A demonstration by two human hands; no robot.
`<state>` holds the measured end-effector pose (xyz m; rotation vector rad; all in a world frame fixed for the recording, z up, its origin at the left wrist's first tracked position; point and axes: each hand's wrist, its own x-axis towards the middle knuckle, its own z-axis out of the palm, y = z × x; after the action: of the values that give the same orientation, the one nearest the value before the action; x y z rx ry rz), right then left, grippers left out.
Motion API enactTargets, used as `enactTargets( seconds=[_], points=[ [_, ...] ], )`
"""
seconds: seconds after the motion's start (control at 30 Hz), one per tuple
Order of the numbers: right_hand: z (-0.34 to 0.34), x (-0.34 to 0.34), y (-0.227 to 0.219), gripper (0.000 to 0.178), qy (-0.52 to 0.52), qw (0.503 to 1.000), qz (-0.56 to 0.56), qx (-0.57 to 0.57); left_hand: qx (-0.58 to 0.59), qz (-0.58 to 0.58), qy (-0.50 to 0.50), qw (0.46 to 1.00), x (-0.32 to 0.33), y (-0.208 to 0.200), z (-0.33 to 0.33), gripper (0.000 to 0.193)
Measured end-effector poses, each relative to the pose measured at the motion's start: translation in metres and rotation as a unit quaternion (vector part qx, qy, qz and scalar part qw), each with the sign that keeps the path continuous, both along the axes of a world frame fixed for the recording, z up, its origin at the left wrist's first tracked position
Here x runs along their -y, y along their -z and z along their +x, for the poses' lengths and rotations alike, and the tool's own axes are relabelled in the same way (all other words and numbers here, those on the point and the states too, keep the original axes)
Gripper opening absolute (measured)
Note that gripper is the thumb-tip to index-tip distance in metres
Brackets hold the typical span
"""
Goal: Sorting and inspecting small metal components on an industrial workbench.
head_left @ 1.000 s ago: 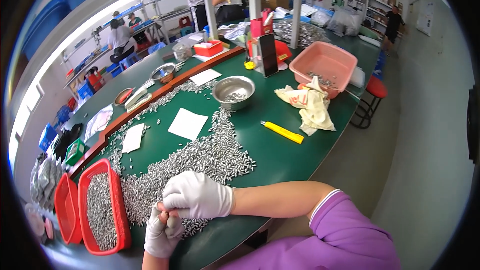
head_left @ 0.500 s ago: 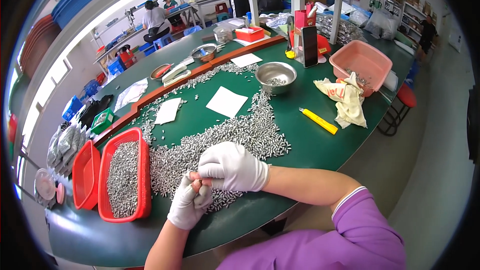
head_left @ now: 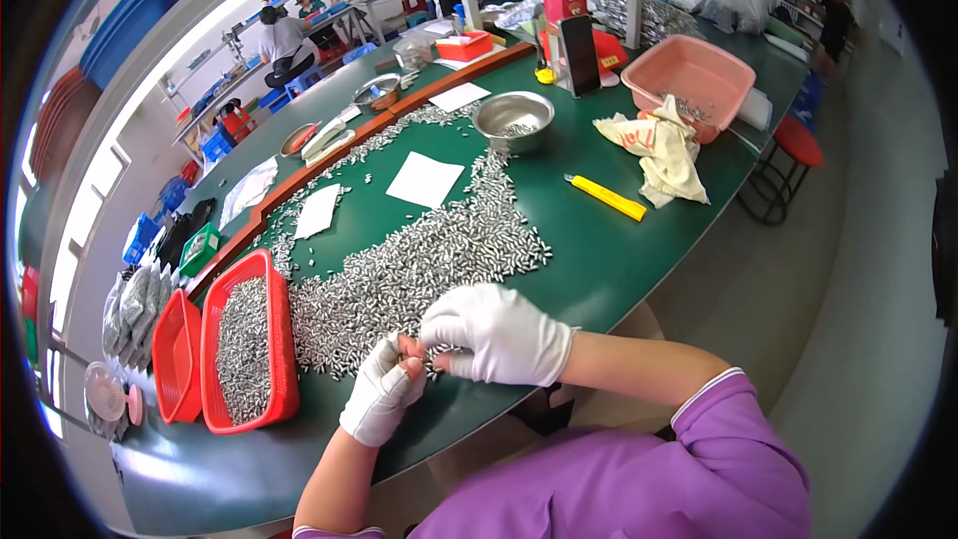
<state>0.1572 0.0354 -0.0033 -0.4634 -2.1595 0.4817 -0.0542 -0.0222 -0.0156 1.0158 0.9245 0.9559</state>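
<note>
Both hands wear white gloves with the fingertips cut off. Left hand [head_left: 382,391] sits at the near edge of the green table [head_left: 619,260], fingers curled inward with the bare tips pinched together; a small part may be held between them, but it is too small to tell. Right hand [head_left: 499,332] lies just beside it, palm down, fingers bent, tips meeting those of the left hand; whether it grips anything cannot be told.

The hands rest at the near end of a broad heap of small silver metal pieces [head_left: 419,260] spread across the table. Left of the heap stands a red basket [head_left: 284,339] filled with the same pieces, a second red basket [head_left: 178,354] touching its outer side. Beyond the heap: two white paper sheets [head_left: 426,179], a steel bowl [head_left: 512,117], a yellow utility knife [head_left: 607,197], a crumpled cloth [head_left: 659,150], a pink tub [head_left: 689,75].
</note>
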Motion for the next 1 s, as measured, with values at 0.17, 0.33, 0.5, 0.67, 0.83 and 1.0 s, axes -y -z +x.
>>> enactTargets(
  seconds=[0.17, 0.33, 0.5, 0.67, 0.83, 1.0],
  points=[
    [0.084, -0.02, -0.006, 0.026, 0.331, 0.94, 0.024, 0.08, -0.316, 0.199, -0.051, 0.926, 0.016, 0.002, 0.02, 0.008],
    [0.159, -0.058, 0.012, 0.03, 0.535, 0.822, -0.044, 0.187, -0.498, 0.259, -0.003, 0.827, 0.029, 0.0, 0.053, 0.011],
    [0.176, -0.091, 0.05, 0.021, 0.548, 0.804, 0.009, 0.231, -0.57, 0.303, -0.015, 0.764, 0.028, 0.004, 0.071, 0.011],
    [0.171, -0.071, 0.037, 0.023, 0.549, 0.836, 0.006, 0.02, -0.566, 0.28, -0.035, 0.774, 0.029, 0.003, 0.078, 0.01],
    [0.131, 0.038, 0.03, 0.029, 0.206, 0.902, -0.342, -0.164, -0.586, 0.275, -0.051, 0.761, 0.032, 0.01, 0.072, 0.011],
    [0.107, 0.108, 0.04, 0.054, 0.111, 0.926, -0.354, 0.077, -0.58, 0.279, -0.041, 0.764, 0.033, 0.008, 0.074, 0.012]
  ],
)
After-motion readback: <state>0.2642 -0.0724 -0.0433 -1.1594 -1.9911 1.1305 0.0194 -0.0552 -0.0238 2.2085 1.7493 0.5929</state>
